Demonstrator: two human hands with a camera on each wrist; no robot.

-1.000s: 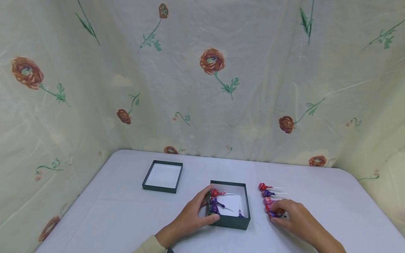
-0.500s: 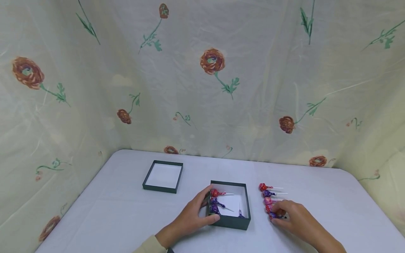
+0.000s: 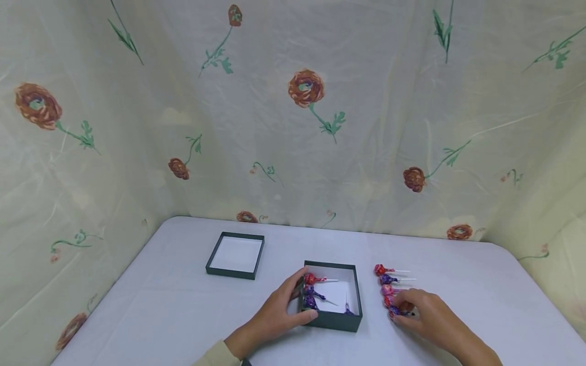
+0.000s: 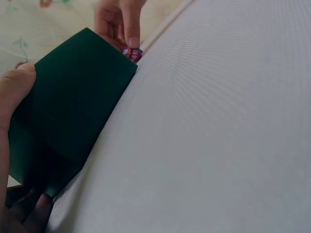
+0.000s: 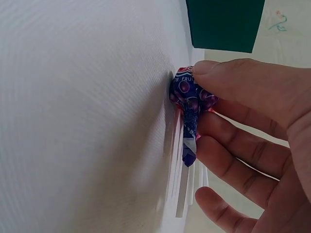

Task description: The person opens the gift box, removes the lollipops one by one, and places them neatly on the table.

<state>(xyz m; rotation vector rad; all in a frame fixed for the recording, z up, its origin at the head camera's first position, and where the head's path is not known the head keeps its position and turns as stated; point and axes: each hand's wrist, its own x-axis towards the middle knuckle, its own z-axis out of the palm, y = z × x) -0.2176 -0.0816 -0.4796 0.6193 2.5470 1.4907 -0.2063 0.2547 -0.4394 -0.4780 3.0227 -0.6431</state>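
Note:
My left hand (image 3: 276,312) grips an open dark green box (image 3: 338,320) by its left side, thumb on the front wall and fingers round the far side. Inside lie a red lollipop (image 3: 310,279), two purple lollipops (image 3: 310,303) by the left wall, and another purple one (image 3: 348,309) at the front right. To the right of the box, my right hand (image 3: 428,315) pinches the head of a purple-wrapped lollipop (image 5: 183,92) at the near end of a row. Its white stick points toward my palm side in the right wrist view.
Beyond the right fingers the row continues with a red lollipop (image 3: 380,270), a purple lollipop (image 3: 385,279) and a pink lollipop (image 3: 387,290). A shallow dark green lid (image 3: 235,254) with a white inside lies back left. Flowered curtains (image 3: 256,122) surround the white table (image 3: 178,300).

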